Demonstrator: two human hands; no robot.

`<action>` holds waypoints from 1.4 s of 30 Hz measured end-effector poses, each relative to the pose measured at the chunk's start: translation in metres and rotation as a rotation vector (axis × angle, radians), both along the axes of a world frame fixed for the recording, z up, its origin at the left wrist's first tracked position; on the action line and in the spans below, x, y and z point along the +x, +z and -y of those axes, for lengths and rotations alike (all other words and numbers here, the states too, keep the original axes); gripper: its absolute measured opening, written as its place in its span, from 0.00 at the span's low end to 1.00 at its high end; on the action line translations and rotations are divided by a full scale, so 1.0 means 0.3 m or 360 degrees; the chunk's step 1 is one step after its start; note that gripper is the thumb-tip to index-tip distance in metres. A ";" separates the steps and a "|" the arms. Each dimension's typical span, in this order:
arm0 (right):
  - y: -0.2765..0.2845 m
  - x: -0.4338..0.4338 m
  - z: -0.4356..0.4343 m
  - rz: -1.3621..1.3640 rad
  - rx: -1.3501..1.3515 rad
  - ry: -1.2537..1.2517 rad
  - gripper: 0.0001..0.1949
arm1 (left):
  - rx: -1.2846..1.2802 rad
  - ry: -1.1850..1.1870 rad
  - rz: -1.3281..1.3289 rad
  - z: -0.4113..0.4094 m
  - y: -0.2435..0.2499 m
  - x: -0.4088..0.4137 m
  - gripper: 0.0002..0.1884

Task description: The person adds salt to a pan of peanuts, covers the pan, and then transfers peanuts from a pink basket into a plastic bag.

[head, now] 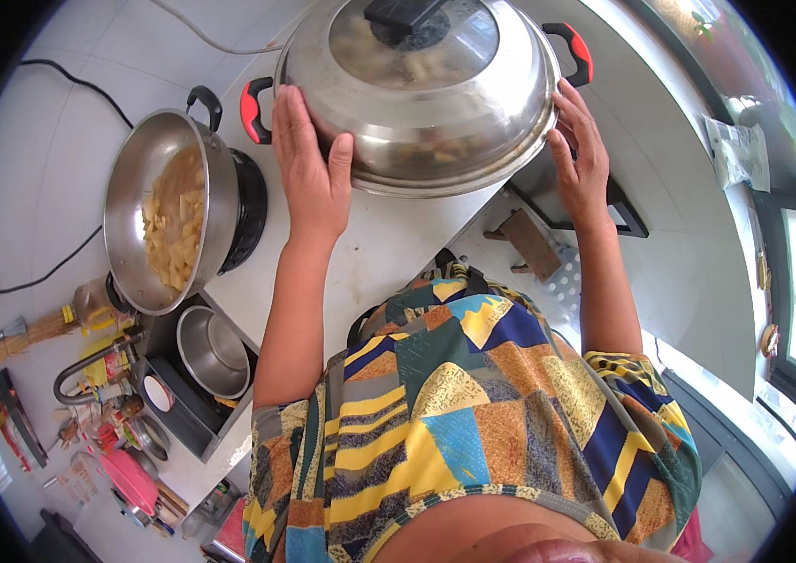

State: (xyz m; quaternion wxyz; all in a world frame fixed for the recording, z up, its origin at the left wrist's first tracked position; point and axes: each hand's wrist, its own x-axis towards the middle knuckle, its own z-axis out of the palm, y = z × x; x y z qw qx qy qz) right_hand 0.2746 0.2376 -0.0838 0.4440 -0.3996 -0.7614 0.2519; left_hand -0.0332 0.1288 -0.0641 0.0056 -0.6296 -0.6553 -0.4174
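Note:
A large steel pan with red-and-black side handles (254,111) sits at the top of the view under a domed steel lid (398,116). Through the lid's round glass window (412,63), pale food shows blurrily below a black knob (405,13). My left hand (310,165) lies along the left side, beside the left handle, fingers together and thumb against the lid. On the right rim, just below the other handle, my right hand (581,151) rests with bent fingers. The two hands grip the lidded pan between them; the fingers' undersides are hidden.
To the left, an open steel wok (190,151) with cut yellowish food (176,232) stands on a black cooker (246,211). A sink with a steel bowl (213,352) and curved faucet (92,373) lies nearer. A wooden stool (530,243) stands on the floor beyond the counter edge.

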 end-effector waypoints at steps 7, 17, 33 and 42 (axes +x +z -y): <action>-0.031 -0.011 0.002 -0.0068 0.0059 0.0026 0.21 | 0.0053 -0.0011 -0.0192 -0.019 -0.040 -0.008 0.38; -0.036 0.017 0.009 0.0434 0.0636 -0.0183 0.18 | 0.0105 -0.0048 0.0060 0.036 -0.037 -0.015 0.33; 0.021 0.023 0.016 0.0378 0.0658 0.0210 0.15 | 0.0269 0.0020 -0.0107 0.136 -0.056 -0.001 0.14; 0.125 -0.010 0.061 0.0225 0.0666 0.0147 0.14 | 0.0201 -0.0003 -0.0012 0.195 -0.039 0.023 0.15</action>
